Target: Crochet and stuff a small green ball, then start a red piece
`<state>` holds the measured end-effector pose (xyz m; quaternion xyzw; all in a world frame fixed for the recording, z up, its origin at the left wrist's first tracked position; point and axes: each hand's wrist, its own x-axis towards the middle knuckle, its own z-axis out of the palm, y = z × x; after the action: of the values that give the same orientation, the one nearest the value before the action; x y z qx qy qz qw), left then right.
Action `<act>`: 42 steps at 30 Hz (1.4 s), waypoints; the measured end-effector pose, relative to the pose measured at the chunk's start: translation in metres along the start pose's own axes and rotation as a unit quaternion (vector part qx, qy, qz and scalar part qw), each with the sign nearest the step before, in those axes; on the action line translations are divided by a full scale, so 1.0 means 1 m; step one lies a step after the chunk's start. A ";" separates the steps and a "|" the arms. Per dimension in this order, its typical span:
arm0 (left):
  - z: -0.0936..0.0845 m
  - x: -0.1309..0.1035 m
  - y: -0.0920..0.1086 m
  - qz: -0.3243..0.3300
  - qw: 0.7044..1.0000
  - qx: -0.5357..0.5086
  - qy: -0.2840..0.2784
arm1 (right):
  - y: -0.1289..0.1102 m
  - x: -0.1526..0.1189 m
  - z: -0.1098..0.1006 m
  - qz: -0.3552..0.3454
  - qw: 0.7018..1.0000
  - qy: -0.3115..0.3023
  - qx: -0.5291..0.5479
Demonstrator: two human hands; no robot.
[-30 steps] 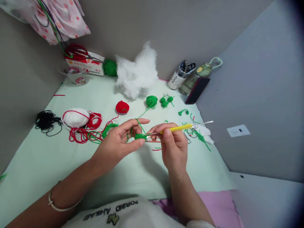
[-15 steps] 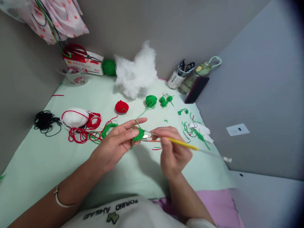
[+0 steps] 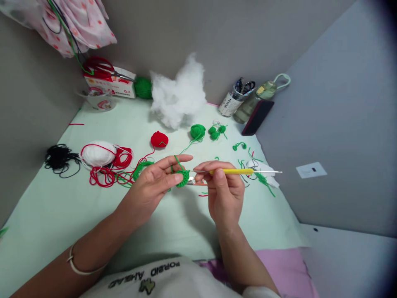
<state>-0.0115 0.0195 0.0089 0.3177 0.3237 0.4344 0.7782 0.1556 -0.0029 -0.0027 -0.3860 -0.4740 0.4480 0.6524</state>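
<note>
My left hand (image 3: pixel 151 182) pinches a small round green crochet piece (image 3: pixel 182 178) between thumb and fingers. Green yarn loops over its raised index finger and runs back to a green yarn ball (image 3: pixel 197 132). My right hand (image 3: pixel 225 190) is closed around the yellow handle of a crochet hook (image 3: pixel 235 171), held nearly level. The hook's left metal end reaches the top edge of the green piece; its other thin end points right. Under the hands lies an orange and silver tool, mostly hidden.
White stuffing (image 3: pixel 178 95) sits at the back, beside another green ball (image 3: pixel 143 87). Red yarn (image 3: pixel 159 140), white yarn (image 3: pixel 98 153) and black yarn (image 3: pixel 58 159) lie left. A pen cup (image 3: pixel 230 103), a bottle (image 3: pixel 245 111), a phone (image 3: pixel 258 118) and green scraps (image 3: pixel 263 180) are right.
My right hand has turned, bringing the hook from a downward slant to nearly level. The green piece has tilted slightly in my left hand, and the yarn at the index finger stands higher.
</note>
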 end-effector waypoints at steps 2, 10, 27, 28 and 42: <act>0.000 0.000 -0.001 0.005 1.000 0.004 -0.003 | 0.000 -0.002 0.001 -0.027 0.999 0.013 -0.026; 0.002 0.001 -0.002 0.014 1.000 -0.001 0.002 | 0.005 -0.009 0.006 -0.151 0.981 0.011 -0.125; 0.002 -0.001 -0.007 0.038 0.998 0.032 0.033 | 0.003 -0.011 0.007 -0.126 0.986 0.042 -0.101; 0.002 -0.001 -0.007 0.037 0.998 0.033 0.034 | 0.004 -0.011 0.007 -0.112 0.989 0.043 -0.090; 0.003 -0.001 -0.011 0.030 0.999 0.024 0.023 | 0.008 -0.017 0.006 -0.212 0.951 0.037 -0.223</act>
<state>-0.0043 0.0129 0.0024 0.3360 0.3418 0.4566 0.7495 0.1458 -0.0156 -0.0136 -0.4282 -0.6080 0.1675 0.6472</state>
